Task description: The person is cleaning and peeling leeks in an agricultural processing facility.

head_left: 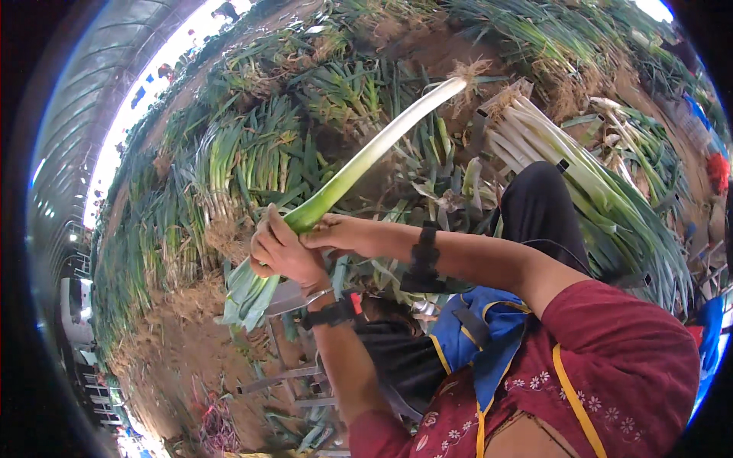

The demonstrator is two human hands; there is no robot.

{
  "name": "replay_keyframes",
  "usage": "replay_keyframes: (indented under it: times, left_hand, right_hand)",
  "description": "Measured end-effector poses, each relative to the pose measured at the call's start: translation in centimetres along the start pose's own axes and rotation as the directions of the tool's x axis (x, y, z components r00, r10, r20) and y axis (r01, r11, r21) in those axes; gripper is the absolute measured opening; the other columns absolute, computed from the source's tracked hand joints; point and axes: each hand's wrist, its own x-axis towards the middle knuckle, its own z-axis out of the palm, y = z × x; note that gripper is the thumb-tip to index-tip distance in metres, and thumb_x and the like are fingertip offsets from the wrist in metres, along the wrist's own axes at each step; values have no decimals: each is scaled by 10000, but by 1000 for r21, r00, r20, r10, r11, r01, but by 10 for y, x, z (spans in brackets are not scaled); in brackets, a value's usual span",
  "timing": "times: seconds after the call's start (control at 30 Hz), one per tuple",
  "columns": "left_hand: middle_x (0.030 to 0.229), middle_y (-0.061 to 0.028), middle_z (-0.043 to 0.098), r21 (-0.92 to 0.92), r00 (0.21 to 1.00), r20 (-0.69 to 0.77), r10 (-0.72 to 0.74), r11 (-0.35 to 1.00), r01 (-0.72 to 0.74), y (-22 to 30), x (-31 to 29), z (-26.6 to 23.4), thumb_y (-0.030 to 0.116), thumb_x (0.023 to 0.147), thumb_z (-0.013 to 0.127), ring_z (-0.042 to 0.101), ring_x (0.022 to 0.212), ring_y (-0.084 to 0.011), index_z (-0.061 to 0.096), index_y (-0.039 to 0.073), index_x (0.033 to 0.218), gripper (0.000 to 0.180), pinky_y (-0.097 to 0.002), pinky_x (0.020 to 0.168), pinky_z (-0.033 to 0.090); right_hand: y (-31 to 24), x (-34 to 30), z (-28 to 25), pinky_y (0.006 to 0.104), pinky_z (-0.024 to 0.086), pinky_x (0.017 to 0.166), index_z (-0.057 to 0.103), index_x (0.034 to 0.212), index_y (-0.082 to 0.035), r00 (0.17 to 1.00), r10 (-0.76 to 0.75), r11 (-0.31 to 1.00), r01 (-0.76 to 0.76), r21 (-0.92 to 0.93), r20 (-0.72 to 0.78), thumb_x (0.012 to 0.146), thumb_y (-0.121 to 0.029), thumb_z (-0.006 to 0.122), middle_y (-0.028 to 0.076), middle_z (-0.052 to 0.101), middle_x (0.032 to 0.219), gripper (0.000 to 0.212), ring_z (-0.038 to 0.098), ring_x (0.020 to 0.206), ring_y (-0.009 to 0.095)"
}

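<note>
A long leek (379, 145) slants across the middle of the view, its white root end up and to the right. My left hand (281, 246) is wrapped round the green part, and the cut or folded leaves (252, 298) hang out below it. Close beside it, my right hand (330, 232) is closed on the same leek where the green begins; its fingertips are partly hidden. Stringy roots (475, 67) still show at the stalk's far tip.
A bundle of white-stemmed leeks (561, 145) lies at the right, by my dark-trousered knee (542, 198). Heaps of leeks (244, 153) spread over the soil at the left and back. A metal frame (294, 378) stands below my left hand, near pinkish-red strings (217, 427).
</note>
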Motion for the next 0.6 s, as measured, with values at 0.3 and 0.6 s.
replay_keyframes:
  times: [0.3, 0.6]
  left_hand:
    - [941, -14, 569, -46, 987, -108, 116, 992, -121, 24, 4, -5, 251, 852, 547, 521, 942, -203, 513, 69, 1262, 449, -421, 853, 316]
    - [1301, -144, 452, -81, 993, 114, 18, 997, -8, 12, 2, -10, 185, 689, 672, 469, 1140, -321, 326, 32, 1383, 791, -478, 943, 309]
  right_hand:
    - [7, -10, -10, 306, 453, 839, 533, 1169, -66, 969, -228, 935, 245, 256, -92, 903, -252, 577, 0, 585, 1062, 327, 553, 962, 116]
    - [-70, -22, -31, 369, 409, 945, 488, 1164, -110, 811, -538, 783, 582, 220, -231, 927, -316, 530, 12, 552, 1098, 317, 542, 1026, 142]
